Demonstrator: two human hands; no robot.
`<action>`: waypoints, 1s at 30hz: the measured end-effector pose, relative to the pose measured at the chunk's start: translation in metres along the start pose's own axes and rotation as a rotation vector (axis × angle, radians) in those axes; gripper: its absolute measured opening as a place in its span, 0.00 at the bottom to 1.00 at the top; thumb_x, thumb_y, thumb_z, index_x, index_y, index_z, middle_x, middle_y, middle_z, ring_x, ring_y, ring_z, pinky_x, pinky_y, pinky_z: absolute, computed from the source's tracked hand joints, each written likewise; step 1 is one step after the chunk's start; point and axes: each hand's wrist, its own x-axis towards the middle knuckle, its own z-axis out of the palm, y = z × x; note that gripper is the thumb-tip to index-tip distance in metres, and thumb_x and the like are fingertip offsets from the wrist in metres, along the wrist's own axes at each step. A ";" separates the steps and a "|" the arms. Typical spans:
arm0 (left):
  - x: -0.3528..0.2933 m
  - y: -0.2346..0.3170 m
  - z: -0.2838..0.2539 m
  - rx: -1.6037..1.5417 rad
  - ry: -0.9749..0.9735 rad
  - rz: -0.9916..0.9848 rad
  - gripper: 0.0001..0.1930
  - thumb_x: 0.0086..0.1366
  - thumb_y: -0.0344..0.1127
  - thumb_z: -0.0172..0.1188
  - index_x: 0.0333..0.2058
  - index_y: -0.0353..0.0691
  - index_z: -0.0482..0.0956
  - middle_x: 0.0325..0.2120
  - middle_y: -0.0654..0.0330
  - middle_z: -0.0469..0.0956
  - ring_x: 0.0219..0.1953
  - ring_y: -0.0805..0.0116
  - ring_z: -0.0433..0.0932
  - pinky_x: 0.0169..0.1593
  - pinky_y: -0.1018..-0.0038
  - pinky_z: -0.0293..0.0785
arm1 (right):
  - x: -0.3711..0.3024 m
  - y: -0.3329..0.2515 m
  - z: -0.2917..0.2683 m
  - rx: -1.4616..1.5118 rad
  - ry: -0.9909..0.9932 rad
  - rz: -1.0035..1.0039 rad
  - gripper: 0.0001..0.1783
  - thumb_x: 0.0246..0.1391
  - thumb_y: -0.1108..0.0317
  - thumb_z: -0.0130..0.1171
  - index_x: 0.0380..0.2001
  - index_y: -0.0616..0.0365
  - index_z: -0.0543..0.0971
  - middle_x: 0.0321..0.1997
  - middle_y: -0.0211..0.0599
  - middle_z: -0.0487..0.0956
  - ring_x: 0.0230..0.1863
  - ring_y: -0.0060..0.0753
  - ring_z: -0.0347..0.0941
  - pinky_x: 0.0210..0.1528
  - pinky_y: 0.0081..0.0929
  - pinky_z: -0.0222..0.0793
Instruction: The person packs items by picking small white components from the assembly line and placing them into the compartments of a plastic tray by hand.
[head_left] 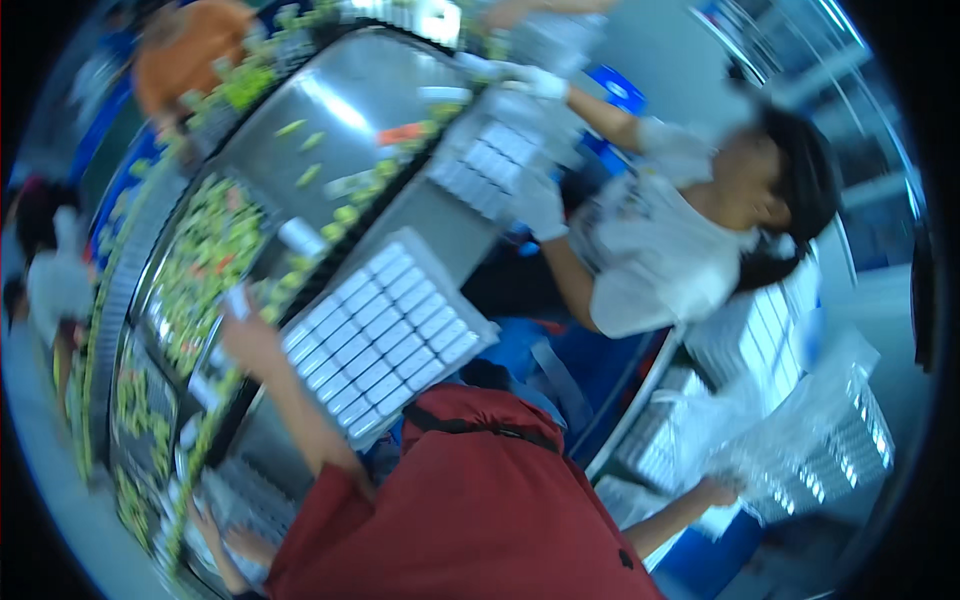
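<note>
My left hand reaches over the near rim of the conveyor, its fingers closed around something small and whitish, blurred by motion. Just right of that forearm lies a white tray divided into a grid of small compartments. Out to the lower right, my right hand grips the edge of a stack of shiny gridded trays with loose clear plastic film around it. Beyond my left hand, a heap of small green and yellowish pieces with a few reddish ones covers part of the metal belt.
A co-worker in white gloves handles another gridded tray ahead on the right. Another person's hands work at lower left. More white trays are stacked at right. A person in orange stands across the conveyor.
</note>
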 end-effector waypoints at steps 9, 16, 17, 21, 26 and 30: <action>-0.010 -0.006 0.007 0.150 -0.075 0.094 0.26 0.79 0.56 0.59 0.46 0.31 0.81 0.32 0.37 0.85 0.34 0.31 0.84 0.36 0.43 0.77 | -0.023 0.067 0.128 0.982 -0.252 0.227 0.31 0.66 0.49 0.67 0.46 0.76 0.88 0.39 0.61 0.89 0.38 0.65 0.84 0.43 0.52 0.82; 0.006 -0.046 0.005 0.493 0.041 0.075 0.19 0.75 0.48 0.61 0.37 0.36 0.76 0.30 0.48 0.85 0.30 0.41 0.86 0.31 0.49 0.81 | -0.051 -0.022 0.086 0.373 -0.264 -0.079 0.36 0.70 0.42 0.64 0.34 0.76 0.86 0.33 0.56 0.88 0.37 0.62 0.87 0.39 0.55 0.81; 0.004 -0.064 0.003 0.481 0.065 0.109 0.18 0.74 0.48 0.62 0.36 0.37 0.76 0.30 0.48 0.84 0.32 0.42 0.86 0.33 0.49 0.81 | -0.045 -0.021 0.074 0.241 -0.152 -0.228 0.40 0.71 0.36 0.57 0.29 0.70 0.86 0.37 0.55 0.89 0.37 0.58 0.88 0.40 0.52 0.82; -0.020 -0.106 -0.025 0.354 0.151 0.159 0.16 0.69 0.44 0.68 0.41 0.36 0.78 0.43 0.49 0.80 0.52 0.44 0.79 0.54 0.47 0.74 | -0.083 -0.043 0.024 -0.663 -0.192 -0.885 0.21 0.75 0.56 0.47 0.55 0.39 0.89 0.62 0.32 0.88 0.62 0.47 0.85 0.58 0.67 0.75; -0.093 -0.101 -0.029 -0.103 0.286 0.319 0.16 0.67 0.30 0.65 0.53 0.36 0.78 0.59 0.46 0.78 0.63 0.46 0.75 0.67 0.46 0.65 | -0.069 -0.072 0.041 -1.578 0.156 -1.312 0.22 0.76 0.54 0.46 0.58 0.53 0.82 0.65 0.41 0.84 0.63 0.43 0.83 0.60 0.52 0.79; -0.118 -0.082 0.022 -0.286 -0.218 0.234 0.17 0.67 0.28 0.64 0.55 0.34 0.79 0.56 0.48 0.80 0.61 0.48 0.78 0.66 0.54 0.71 | -0.031 -0.054 0.024 -2.995 0.779 -1.437 0.33 0.76 0.49 0.48 0.66 0.69 0.71 0.70 0.52 0.77 0.66 0.45 0.79 0.66 0.42 0.82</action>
